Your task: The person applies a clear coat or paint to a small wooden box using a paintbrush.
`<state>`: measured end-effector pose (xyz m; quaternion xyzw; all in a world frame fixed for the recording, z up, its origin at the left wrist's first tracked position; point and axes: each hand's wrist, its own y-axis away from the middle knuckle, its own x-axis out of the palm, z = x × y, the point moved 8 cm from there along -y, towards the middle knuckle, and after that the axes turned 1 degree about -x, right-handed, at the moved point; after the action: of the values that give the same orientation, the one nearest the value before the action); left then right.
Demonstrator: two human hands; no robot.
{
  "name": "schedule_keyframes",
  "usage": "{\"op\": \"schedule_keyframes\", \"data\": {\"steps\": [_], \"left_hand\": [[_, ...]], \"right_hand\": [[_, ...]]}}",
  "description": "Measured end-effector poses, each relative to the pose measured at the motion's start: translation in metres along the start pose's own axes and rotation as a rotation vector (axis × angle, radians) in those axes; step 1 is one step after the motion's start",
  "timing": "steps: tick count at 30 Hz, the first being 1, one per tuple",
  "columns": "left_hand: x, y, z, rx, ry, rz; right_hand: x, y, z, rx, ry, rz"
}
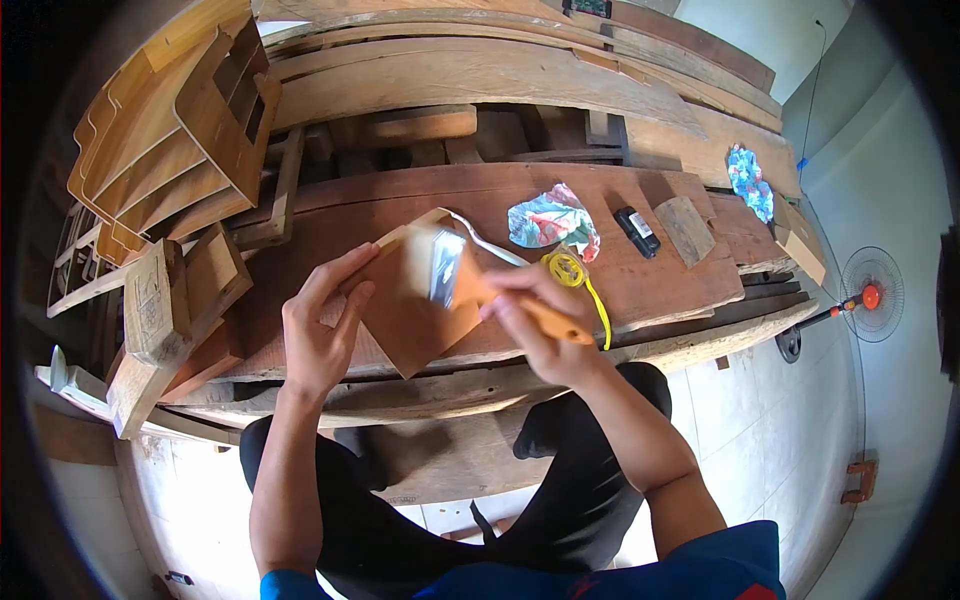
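My left hand (322,325) grips the left edge of a flat, square-cut wooden piece (412,318) and holds it tilted above the plank bench (650,285). My right hand (545,325) is closed around the orange wooden handle of a paintbrush (470,280). The brush's metal ferrule and pale bristles lie against the upper face of the piece; they are blurred. A yellow cord (585,285) hangs beside my right hand.
On the bench lie a crumpled patterned cloth (552,220), a small black object (636,230), a wooden block (685,230) and a second cloth (750,182). Slotted wooden parts (175,130) are stacked at left. A standing fan (868,296) is on the tiled floor at right.
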<state>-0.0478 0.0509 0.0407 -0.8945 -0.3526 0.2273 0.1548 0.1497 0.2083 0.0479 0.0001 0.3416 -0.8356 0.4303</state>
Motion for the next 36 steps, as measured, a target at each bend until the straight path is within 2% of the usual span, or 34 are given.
{"op": "schedule_keyframes", "data": {"steps": [1, 4, 5, 7, 10, 13, 17, 19, 20, 23, 24, 27, 28, 31, 32, 36], "left_hand": [[-0.001, 0.0, 0.001, -0.006, -0.005, 0.001], [-0.002, -0.003, 0.004, -0.018, -0.004, -0.005], [-0.002, -0.003, 0.006, -0.023, 0.007, -0.016], [-0.002, -0.003, 0.004, -0.015, 0.019, -0.016], [0.001, -0.001, -0.002, 0.013, 0.018, 0.003], [-0.002, 0.0, 0.0, 0.017, -0.017, 0.007], [-0.003, -0.003, 0.005, -0.014, 0.008, -0.015], [-0.002, -0.002, 0.004, -0.02, 0.02, -0.018], [0.0, -0.001, 0.0, -0.007, 0.012, -0.01], [0.002, 0.0, -0.006, 0.027, -0.008, 0.013], [0.002, 0.0, -0.007, 0.039, -0.014, 0.019], [0.0, -0.001, -0.002, 0.006, -0.03, 0.013], [-0.001, -0.002, 0.001, -0.001, -0.016, 0.005], [-0.002, -0.003, 0.004, -0.014, 0.008, -0.007], [-0.001, -0.002, 0.001, -0.01, 0.006, -0.003], [0.002, 0.0, -0.005, 0.006, 0.007, 0.008]], "right_hand": [[-0.011, 0.0, -0.002, 0.029, 0.034, -0.12], [0.019, 0.006, 0.011, -0.09, 0.098, 0.153], [0.033, 0.007, 0.023, -0.13, 0.088, 0.307], [0.049, 0.015, 0.028, -0.275, 0.213, 0.442], [0.018, 0.001, 0.009, -0.07, 0.016, 0.247], [-0.015, -0.003, 0.004, -0.013, 0.063, -0.15], [0.03, 0.007, 0.016, -0.075, 0.044, 0.299], [0.054, 0.016, 0.021, -0.184, 0.013, 0.492], [0.052, 0.016, 0.022, -0.181, 0.043, 0.489], [0.017, 0.001, 0.009, -0.047, -0.048, 0.252], [0.0, -0.002, 0.005, -0.054, -0.037, 0.121], [-0.008, 0.001, -0.007, 0.012, 0.067, -0.015], [0.006, 0.003, 0.0, -0.089, 0.091, 0.113], [0.045, 0.011, 0.017, -0.089, 0.007, 0.455], [0.051, 0.015, 0.02, -0.182, 0.119, 0.47], [0.007, 0.001, 0.001, -0.026, -0.029, 0.128]]}}
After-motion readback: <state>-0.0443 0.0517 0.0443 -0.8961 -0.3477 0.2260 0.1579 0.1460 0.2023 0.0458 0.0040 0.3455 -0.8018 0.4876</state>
